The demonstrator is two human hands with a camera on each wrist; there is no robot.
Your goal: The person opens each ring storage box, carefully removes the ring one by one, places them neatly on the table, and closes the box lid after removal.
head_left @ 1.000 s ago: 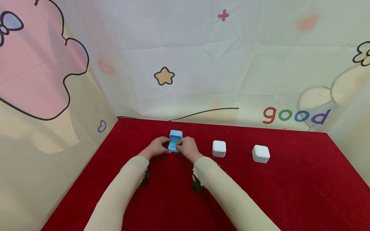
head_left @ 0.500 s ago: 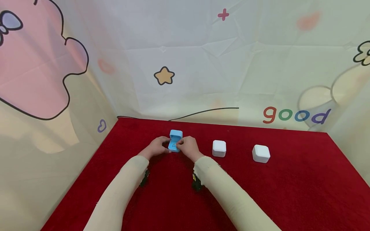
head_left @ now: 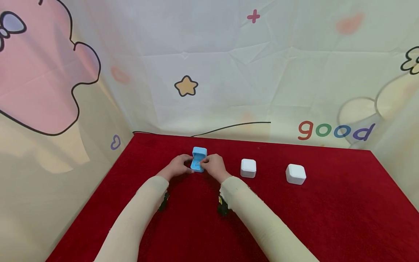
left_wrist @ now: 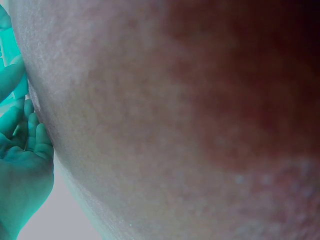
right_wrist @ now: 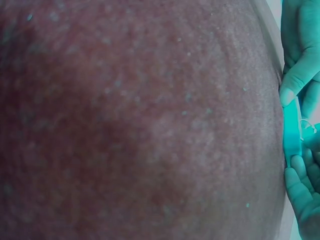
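Note:
A light-blue ring box (head_left: 199, 151) stands on the red cloth with its lid raised. My left hand (head_left: 178, 166) grips its left side, thumb near the front edge and fingers further back. From the right, my right hand (head_left: 214, 167) reaches into the box's front, thumb and index finger pinched at a small ring (head_left: 198, 164) in the base. In the right wrist view the thin ring (right_wrist: 307, 121) shows beside the fingertips, and other fingers touch the blue box (right_wrist: 292, 131). Blurred skin fills most of both wrist views, and the fingertips partly hide the ring.
A white box (head_left: 248, 168) with rounded corners sits on the cloth right of my right hand. Further right is a second white box (head_left: 295, 174). A printed curtain (head_left: 229, 72) hangs behind the red-covered table (head_left: 343, 203) and along its sides.

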